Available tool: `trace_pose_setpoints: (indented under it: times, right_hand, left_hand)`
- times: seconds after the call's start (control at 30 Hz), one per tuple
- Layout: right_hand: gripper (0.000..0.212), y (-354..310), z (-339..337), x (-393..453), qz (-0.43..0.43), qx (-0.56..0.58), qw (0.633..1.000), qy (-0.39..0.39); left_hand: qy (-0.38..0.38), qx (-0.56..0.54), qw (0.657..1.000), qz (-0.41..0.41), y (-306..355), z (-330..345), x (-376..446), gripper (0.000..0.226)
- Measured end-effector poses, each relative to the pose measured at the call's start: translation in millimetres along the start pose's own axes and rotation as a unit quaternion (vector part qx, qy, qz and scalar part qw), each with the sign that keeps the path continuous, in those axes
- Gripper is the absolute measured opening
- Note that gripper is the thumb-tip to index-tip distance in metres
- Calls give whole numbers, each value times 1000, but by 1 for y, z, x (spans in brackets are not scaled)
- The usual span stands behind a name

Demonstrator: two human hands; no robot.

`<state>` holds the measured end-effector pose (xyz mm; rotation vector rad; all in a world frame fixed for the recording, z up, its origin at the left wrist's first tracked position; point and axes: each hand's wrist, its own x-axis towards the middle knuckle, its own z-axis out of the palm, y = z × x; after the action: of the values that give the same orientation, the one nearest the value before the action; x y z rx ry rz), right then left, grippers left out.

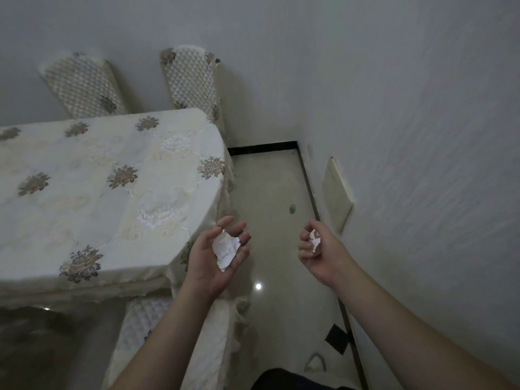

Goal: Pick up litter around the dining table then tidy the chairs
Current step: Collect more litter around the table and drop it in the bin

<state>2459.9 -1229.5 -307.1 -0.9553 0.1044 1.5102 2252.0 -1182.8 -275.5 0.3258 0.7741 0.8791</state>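
Right hand (316, 246), curled around a paper scrap (314, 240), is nearer the green litter (292, 208) ahead on the floor than the left hand (218, 257), cupping a paper wad (226, 248).

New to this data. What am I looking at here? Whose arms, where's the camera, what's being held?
There is no robot here: a person does the task with bare hands. The single picture comes from a wide-angle camera worn on the head, looking forward and down, so the arms reach in from the bottom edge.

The left hand is palm up with a crumpled white paper lying in it, fingers loosely curled around it. The right hand grips a smaller white paper scrap.

On the left stands the dining table under a flowered cloth. Two covered chairs stand at its far side against the wall, and another chair sits below the near edge. On the floor ahead lies a small green scrap, probably litter not yet picked up.
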Motion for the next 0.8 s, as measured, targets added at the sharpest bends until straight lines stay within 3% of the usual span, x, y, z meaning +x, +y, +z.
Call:
trace_pose_setpoints:
  times: [0.17, 0.37, 0.8]
  right_hand:
    - [23, -31, 12, 35, 16, -25, 999, 17]
    - [24, -34, 42, 74, 63, -13, 998, -24]
    - [28, 4, 155, 175, 119, -142, 981, -60]
  left_hand:
    - [36, -4, 999, 28, -1, 5, 30, 24]
    - [80, -52, 993, 74, 16, -4, 47, 24]
    - [146, -127, 973, 126, 120, -61, 108, 20]
